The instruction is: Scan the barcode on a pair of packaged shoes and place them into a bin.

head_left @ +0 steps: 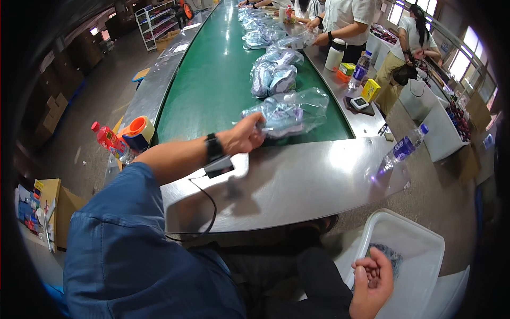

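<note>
My left hand [245,135] is closed on the near end of a clear plastic bag [287,115] with pale blue and lilac shoes inside, at the near end of the green conveyor belt [207,80]. Beyond it, more bagged shoes [272,73] lie in a line along the belt. Low on the right, my right hand [374,282] hovers over a white plastic bin [419,250], palm up. Its fingers are loosely curled with the thumb apart, and I see nothing in them. Small bluish-grey contents [392,257] show in the bin, partly hidden by this hand.
A steel table [287,186] joins the belt's end, bearing a water bottle [404,150] and a small dark box [219,167] with a cable. At left are a red-capped bottle [110,141] and tape rolls [139,130]. Co-workers [348,24] stand along the right side.
</note>
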Demonstrator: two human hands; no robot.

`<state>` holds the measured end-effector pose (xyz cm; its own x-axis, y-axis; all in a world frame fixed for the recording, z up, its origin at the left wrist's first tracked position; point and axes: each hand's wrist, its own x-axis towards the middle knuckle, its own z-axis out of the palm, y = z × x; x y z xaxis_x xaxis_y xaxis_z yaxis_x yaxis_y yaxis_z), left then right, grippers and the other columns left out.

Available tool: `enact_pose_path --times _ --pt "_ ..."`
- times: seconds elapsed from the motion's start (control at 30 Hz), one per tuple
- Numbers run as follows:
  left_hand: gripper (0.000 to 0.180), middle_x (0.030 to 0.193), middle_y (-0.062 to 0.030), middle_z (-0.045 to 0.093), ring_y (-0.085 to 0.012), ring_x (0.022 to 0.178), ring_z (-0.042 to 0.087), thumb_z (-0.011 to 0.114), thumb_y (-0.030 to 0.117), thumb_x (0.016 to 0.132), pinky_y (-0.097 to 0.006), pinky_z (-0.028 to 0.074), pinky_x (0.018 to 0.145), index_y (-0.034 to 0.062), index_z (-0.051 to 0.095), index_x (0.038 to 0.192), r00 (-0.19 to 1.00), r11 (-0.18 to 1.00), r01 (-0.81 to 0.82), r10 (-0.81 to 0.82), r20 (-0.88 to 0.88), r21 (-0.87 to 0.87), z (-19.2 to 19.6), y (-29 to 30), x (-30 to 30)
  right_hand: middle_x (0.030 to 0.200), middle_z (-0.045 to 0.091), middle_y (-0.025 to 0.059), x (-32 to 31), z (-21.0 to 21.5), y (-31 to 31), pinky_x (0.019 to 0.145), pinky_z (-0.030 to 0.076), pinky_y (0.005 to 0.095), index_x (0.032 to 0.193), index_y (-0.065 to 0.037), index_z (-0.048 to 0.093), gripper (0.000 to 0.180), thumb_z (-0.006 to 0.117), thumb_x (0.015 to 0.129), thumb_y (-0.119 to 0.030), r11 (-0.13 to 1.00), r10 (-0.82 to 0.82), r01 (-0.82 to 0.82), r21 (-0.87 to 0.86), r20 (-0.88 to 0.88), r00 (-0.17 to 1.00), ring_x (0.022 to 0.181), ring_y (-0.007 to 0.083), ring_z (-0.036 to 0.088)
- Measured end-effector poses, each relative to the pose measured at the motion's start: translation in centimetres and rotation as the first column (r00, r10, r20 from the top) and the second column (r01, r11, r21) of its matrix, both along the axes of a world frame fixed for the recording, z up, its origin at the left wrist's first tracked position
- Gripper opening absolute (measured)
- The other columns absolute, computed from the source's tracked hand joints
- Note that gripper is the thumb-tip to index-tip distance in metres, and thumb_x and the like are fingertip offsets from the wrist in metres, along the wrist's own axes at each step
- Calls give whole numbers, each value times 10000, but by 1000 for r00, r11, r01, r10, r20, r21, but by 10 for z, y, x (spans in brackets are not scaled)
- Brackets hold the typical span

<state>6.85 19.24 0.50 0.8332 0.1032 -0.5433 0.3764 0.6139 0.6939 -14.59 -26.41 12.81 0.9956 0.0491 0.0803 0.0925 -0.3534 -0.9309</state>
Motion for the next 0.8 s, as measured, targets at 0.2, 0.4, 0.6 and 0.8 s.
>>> enact_pose_path --times 0.2,0.4,0.6,0.8 --pt "183 904 -64 668 -167 790 664 675 201 975 -303 559 738 37 621 1036 952 953 302 -301 -59 13 51 -32 -178 1170 651 121 72 -33 54 781 536 246 1463 53 425 612 700 970 -184 915 354 -231 330 -387 851 1042 153 642" --pt "373 974 -79 743 -133 841 696 654 328 1020 -284 563 722 8 692 1209 345 208 885 -894 -286 415 87 -7 -166 1279 588 159 142 -118 95 770 542 272 1506 83 342 779 687 976 -372 900 320 -116 420 -456 831 1087 178 613" --pt "675 986 -66 702 -168 932 634 779 389 918 -333 515 864 -48 559 1382 729 283 60 -668 152 957 30 2 -37 1164 632 107 173 -132 118 639 467 245 1399 -10 482 629 700 963 -409 745 169 203 636 -474 864 933 159 642" --pt "393 919 -33 694 -120 834 640 723 329 973 -256 511 751 10 674 1198 684 476 485 -729 20 734 -8 -27 45 892 675 27 186 -144 120 652 458 257 1111 -68 665 256 733 950 -255 749 160 163 642 -414 896 743 131 618"
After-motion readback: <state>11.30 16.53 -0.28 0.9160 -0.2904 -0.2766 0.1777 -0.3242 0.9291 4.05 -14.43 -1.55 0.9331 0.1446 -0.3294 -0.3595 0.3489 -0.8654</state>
